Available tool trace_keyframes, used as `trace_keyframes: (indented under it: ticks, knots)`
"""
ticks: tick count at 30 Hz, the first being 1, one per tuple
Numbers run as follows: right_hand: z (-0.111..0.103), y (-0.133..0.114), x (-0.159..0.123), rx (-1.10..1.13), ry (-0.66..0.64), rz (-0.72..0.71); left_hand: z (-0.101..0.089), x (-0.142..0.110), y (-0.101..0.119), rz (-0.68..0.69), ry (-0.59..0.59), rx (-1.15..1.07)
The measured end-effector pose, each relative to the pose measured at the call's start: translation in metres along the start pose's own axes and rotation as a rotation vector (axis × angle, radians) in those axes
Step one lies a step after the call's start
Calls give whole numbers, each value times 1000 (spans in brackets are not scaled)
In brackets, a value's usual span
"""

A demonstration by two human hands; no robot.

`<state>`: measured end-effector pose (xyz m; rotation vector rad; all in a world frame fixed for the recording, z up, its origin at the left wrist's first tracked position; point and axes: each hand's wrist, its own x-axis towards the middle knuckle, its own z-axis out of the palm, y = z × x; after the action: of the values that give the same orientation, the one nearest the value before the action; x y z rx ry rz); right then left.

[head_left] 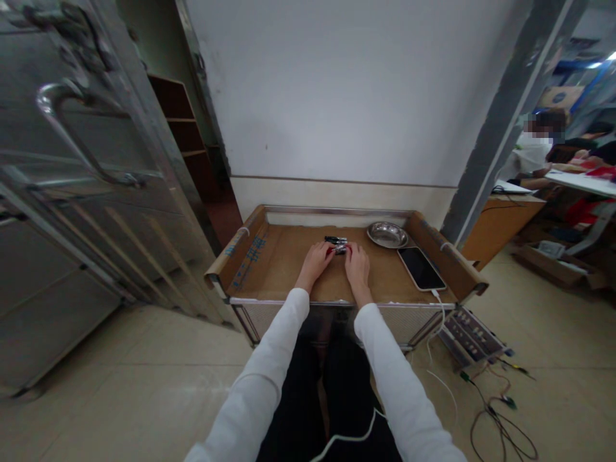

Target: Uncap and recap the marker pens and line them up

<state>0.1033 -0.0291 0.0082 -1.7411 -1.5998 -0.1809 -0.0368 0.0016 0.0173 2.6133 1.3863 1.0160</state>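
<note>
Both my hands rest low over a cardboard-lined trolley top [283, 269], fingers curled toward each other. My left hand [316, 262] presses its fingertips to the left end of some small silver-and-black pieces [340, 249]. At their right end, my right hand [357, 263] closes its fingers in the same way. The pieces are too small to name, and the fingers partly cover them. Just beyond them lie several slim black pieces [332, 239] side by side. A round shiny metal dish [387, 235] is to the right of my right hand.
A phone [421, 269] with a white charging cable [441, 314] lies at the tray's right. Raised cardboard sides [445, 253] border the top. On the floor at right are a box with knobs [474, 340] and loose cables [500, 417]. A person [529, 151] sits farther right.
</note>
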Motion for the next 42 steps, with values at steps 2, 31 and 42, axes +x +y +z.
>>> trace_keyframes:
  ticks: [2, 31, 42]
  knots:
    - [1, 1, 0, 2, -4, 0, 0, -1, 0, 8, 10, 10]
    - [11, 4, -4, -44, -147, -92, -1, -9, 1, -526, 123, 427]
    - [11, 4, -5, -148, -108, -53, 4, -2, 2, -113, -48, 161]
